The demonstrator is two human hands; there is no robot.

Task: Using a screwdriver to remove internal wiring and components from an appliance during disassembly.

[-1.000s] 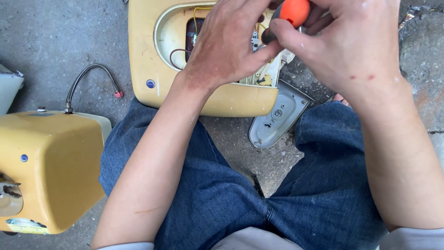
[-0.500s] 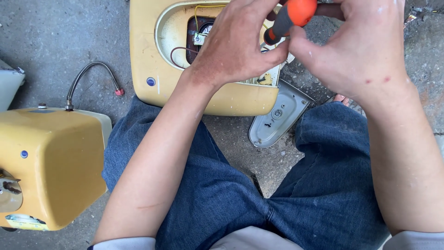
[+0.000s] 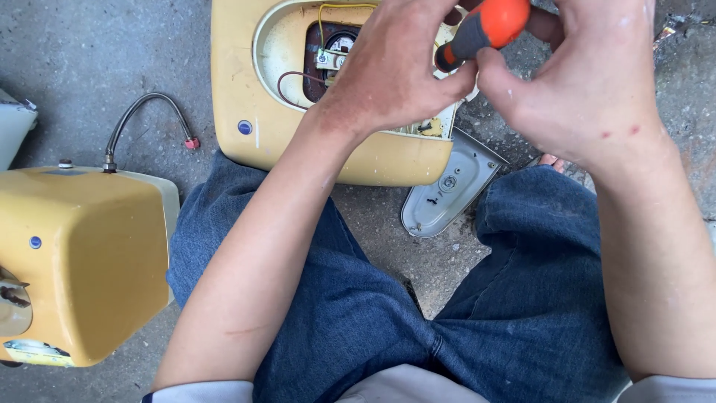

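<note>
You sit on rough grey concrete floor (image 3: 67, 67), a yellow casing (image 3: 82, 261) at your left knee and a grey oval cover (image 3: 447, 186) between your legs. Farther off, your left hand (image 3: 395, 71) and right hand (image 3: 582, 82) close together around an orange-handled screwdriver (image 3: 485, 26) over the opened yellow heater (image 3: 253, 89).

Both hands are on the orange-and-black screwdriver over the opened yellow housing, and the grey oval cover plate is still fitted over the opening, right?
Not quite. The head view shows the grey oval cover plate off, lying on the concrete beside the opened yellow housing, whose wiring is exposed. The rest holds: the left hand and right hand are on the orange-and-black screwdriver above it.
</note>
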